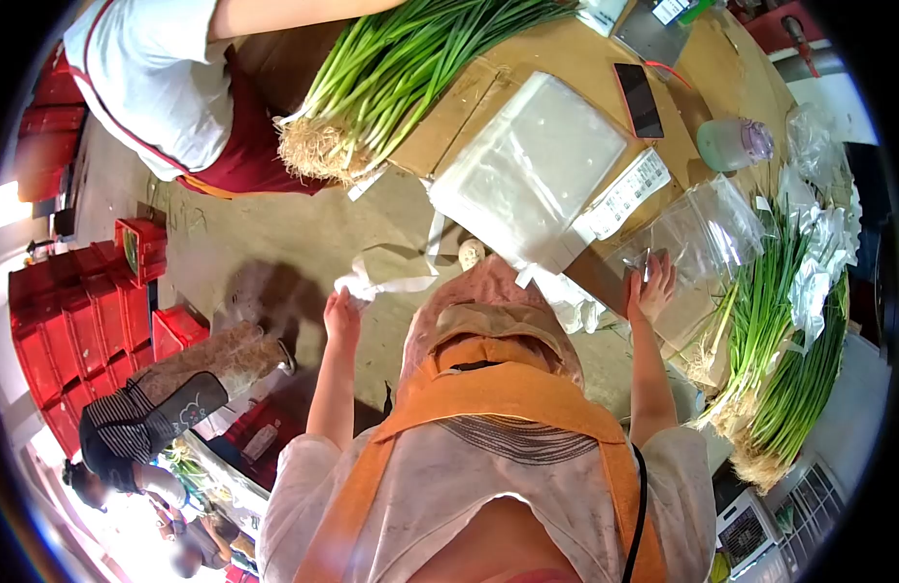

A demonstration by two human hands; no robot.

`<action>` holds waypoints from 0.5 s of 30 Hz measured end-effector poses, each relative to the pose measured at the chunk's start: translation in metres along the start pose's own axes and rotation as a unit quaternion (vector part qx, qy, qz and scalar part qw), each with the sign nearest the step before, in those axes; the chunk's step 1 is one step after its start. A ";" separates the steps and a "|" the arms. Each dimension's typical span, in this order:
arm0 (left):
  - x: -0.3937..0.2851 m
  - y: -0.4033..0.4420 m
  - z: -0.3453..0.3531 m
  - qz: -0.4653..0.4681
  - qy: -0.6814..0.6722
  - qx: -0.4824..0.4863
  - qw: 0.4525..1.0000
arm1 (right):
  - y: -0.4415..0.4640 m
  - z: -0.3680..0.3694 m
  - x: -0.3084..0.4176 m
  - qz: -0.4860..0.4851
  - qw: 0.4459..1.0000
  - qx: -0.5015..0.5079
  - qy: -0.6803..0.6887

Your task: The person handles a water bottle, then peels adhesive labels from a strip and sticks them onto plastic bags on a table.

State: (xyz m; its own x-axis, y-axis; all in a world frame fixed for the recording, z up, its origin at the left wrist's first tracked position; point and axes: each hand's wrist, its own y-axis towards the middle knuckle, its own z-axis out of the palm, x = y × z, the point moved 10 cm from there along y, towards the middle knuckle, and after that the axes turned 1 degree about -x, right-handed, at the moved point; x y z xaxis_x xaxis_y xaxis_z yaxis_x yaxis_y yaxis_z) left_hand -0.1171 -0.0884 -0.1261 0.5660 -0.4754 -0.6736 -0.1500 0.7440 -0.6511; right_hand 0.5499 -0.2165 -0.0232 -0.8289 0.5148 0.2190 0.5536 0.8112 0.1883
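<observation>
Spring onions: upper pile unbagged; packing seems unfinished.
Stack of clear bags: flat on cardboard, apparently unfilled.
Loose clear bag: under the right hand, fingers spread, not gripping.
White strip: pinched in the left hand, dangling.

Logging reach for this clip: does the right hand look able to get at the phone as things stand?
Probably yes, with a stretch: the right hand looks open, the phone lies uncovered, and the white label sheet between them looks flat.
</observation>
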 end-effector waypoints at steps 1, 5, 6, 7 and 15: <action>-0.010 -0.006 0.039 0.019 0.019 0.011 1.000 | -0.001 0.003 -0.003 -0.002 1.000 0.001 -0.001; -0.028 -0.021 0.127 0.117 0.232 0.026 0.965 | -0.002 0.004 -0.004 0.008 1.000 0.002 -0.016; -0.031 -0.029 0.146 0.149 0.226 0.046 0.962 | -0.002 0.003 -0.003 0.005 1.000 -0.006 -0.013; -0.032 -0.031 0.155 0.194 0.226 0.062 0.953 | -0.001 0.003 -0.003 0.007 1.000 -0.010 -0.019; -0.040 -0.042 0.205 0.262 0.364 0.105 0.888 | -0.008 0.012 -0.015 -0.012 0.998 -0.052 -0.037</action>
State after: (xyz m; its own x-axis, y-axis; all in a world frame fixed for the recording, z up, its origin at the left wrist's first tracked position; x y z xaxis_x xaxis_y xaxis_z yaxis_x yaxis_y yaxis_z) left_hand 0.0327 -0.0044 0.0000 -0.2222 -0.1598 -0.9618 -0.0406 0.9871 -0.1547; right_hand 0.5568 -0.2277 -0.0393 -0.8436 0.5176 0.1429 0.5356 0.7924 0.2918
